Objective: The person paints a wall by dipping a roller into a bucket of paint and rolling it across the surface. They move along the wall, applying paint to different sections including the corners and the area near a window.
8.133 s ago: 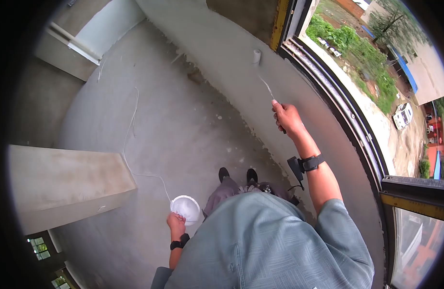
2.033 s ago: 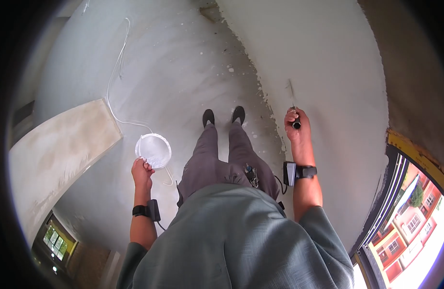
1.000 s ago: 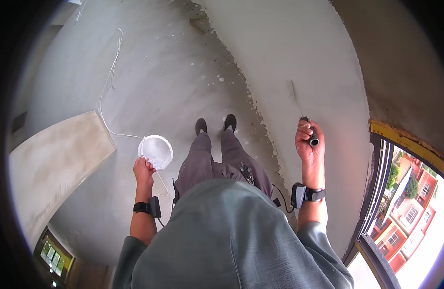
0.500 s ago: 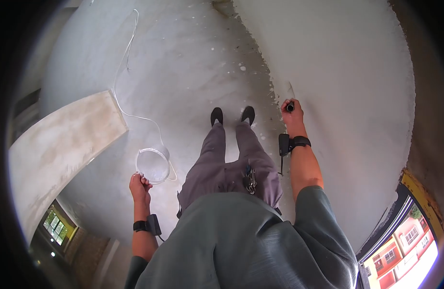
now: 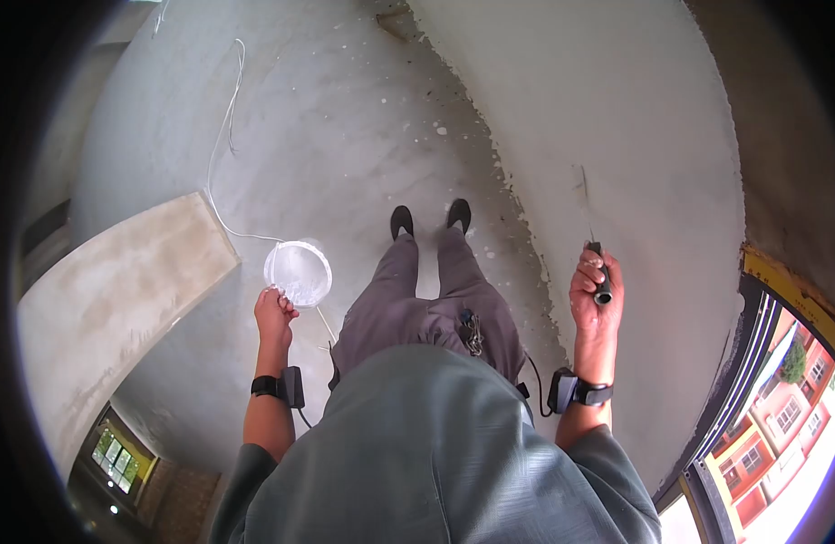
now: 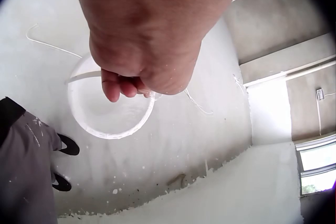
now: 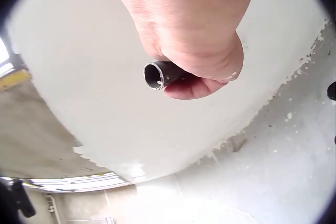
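Note:
A white bucket (image 5: 298,273) hangs at the left in the head view, its rim gripped by the left hand (image 5: 274,317). In the left wrist view the left hand's curled fingers (image 6: 126,86) lie over the rim of the bucket (image 6: 113,113). On the right, the right hand (image 5: 598,288) is curled round a black tubular handle (image 5: 602,288), from which a thin metal rod (image 5: 584,186) extends toward the pale wall. The open end of the handle (image 7: 155,75) sticks out of the right hand (image 7: 194,50) in the right wrist view. The rod's far end is indistinct.
The coated wall (image 5: 653,154) runs along the right, with a ragged lower edge beside the spotted floor (image 5: 345,118). A window frame (image 5: 707,435) stands at lower right. A beige block-like structure (image 5: 127,290) is at left, near a white cord (image 5: 220,136).
Compared with half a second ago, the right hand is lower in the head view, nearer the body, and the handle is tilted differently. The bucket appears slightly higher, with the left hand still on it.

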A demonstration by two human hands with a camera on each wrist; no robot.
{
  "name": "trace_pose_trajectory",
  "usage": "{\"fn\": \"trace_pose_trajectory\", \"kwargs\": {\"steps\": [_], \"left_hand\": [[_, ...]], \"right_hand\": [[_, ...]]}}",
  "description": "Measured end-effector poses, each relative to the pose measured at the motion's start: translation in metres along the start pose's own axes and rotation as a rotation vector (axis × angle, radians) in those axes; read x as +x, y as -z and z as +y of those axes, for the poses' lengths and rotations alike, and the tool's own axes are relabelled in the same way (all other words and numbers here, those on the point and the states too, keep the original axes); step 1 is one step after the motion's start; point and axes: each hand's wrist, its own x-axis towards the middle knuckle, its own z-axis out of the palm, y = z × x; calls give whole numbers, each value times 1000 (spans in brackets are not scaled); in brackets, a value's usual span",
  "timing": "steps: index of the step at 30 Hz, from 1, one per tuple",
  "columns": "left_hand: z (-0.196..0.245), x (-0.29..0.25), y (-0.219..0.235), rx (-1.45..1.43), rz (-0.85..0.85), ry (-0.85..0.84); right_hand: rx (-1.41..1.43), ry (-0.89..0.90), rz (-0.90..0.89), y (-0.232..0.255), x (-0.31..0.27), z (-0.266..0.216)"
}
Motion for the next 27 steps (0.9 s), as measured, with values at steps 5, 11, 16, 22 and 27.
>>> {"fn": "trace_pose_trajectory", "kwargs": {"steps": [5,11,16,22,27], "left_hand": [[9,-2,-19,-6,-54,-7],[18,-14,-17,11,-13,13],[9,-15,-9,7,52,30],[-13,10,-4,20,127,60],[-31,43,-1,67,178,92]], "right_hand": [[75,-13,10,4,-11,2],[-161,-17,94,85,142,5],[-216,-47,221,146,257,10],[-270,-8,332,214,344,23],[-185,-33,382,262,401,25]]}}
